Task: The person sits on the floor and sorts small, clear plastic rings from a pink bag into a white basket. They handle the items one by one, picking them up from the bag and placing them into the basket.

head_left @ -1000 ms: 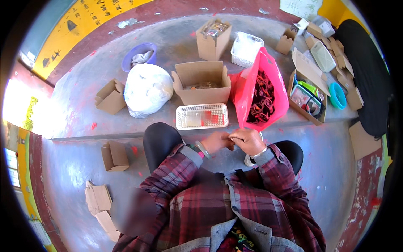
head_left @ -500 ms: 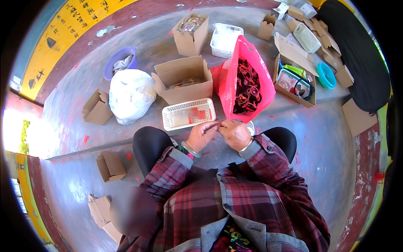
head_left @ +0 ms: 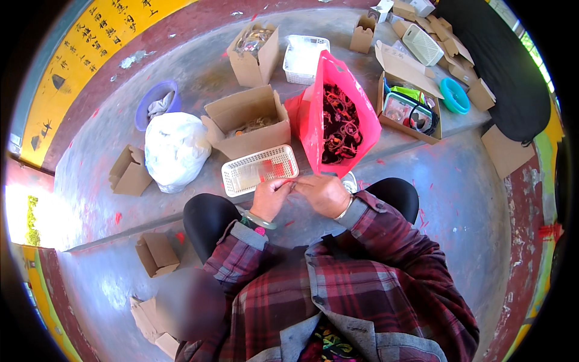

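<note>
My left hand (head_left: 269,198) and my right hand (head_left: 326,195) meet above my lap, fingertips pinched together. A thin reddish bit shows between them, too small to name. Just beyond the left fingers lies a white plastic basket (head_left: 228,181) holding clear and red pieces. An open pink plastic bag (head_left: 362,136) stands past my right hand, full of dark loops with red and orange parts, perhaps hair ties. Behind the basket is an open cardboard box (head_left: 256,140) with small things in clear wrapping.
Left of the box sits a stuffed white plastic bag (head_left: 175,151), with a purple basin (head_left: 142,111) behind it. At the right are a carton of mixed items (head_left: 410,130) and a teal basin (head_left: 455,96). A small open carton (head_left: 158,253) lies near my left knee.
The view has turned slightly, so the things on the floor sit further left. My left fingers have curled more tightly, and a reddish bit now shows between the hands.
</note>
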A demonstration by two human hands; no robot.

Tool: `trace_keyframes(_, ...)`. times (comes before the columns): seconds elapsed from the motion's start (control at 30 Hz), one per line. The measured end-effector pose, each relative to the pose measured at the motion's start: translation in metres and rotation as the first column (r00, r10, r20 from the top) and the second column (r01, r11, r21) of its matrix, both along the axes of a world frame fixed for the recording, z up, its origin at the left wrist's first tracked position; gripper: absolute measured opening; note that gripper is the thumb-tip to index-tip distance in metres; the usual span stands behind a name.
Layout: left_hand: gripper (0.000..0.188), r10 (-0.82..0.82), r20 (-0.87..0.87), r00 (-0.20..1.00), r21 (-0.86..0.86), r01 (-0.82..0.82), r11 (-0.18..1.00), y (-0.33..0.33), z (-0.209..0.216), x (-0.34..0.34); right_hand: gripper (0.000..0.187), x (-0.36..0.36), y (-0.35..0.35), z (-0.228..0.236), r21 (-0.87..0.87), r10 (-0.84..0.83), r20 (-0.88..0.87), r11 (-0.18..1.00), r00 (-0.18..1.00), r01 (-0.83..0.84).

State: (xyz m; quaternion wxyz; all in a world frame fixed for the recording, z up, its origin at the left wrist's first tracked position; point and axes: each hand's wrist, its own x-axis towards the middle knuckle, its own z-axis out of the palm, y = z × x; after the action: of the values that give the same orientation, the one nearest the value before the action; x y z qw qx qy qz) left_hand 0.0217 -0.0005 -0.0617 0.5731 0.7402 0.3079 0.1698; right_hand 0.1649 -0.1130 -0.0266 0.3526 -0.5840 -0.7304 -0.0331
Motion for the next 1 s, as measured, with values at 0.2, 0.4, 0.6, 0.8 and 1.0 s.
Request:
trace_keyframes(0.2,0.019,0.182,0.166,0.969,0.074,-0.196,0.978,0.014,0.017,-0.006,0.015,0.099,0.034,0.032,-0.202,-0.307,-0.187,0.942,0.933,0.269)
trace_keyframes(0.4,0.017,0.133,0.069,0.989,0.243,-0.146,0.959,0.004,-0.002,-0.002,0.021,0.192,0.058,-0.019,-0.723,-0.664,-0.405,0.653,0.629,0.224)
trace_keyframes(0.6,0.017,0.086,0.023,0.996,0.269,-0.089,0.959,0.005,-0.005,0.001,0.023,0.224,0.058,-0.075,-0.826,-0.288,0.395,0.305,0.872,0.474)
trace_keyframes(0.8,0.018,0.029,0.025,0.999,0.321,-0.035,0.946,0.004,-0.014,0.006,0.027,0.236,0.065,-0.130,-0.945,-0.762,0.141,0.086,0.632,0.315)
trace_keyframes(1.0,0.018,-0.007,-0.026,1.000,0.357,0.016,0.934,0.005,-0.013,0.007,0.041,0.223,0.080,-0.142,-0.967,-0.879,-0.100,0.196,0.467,0.163)
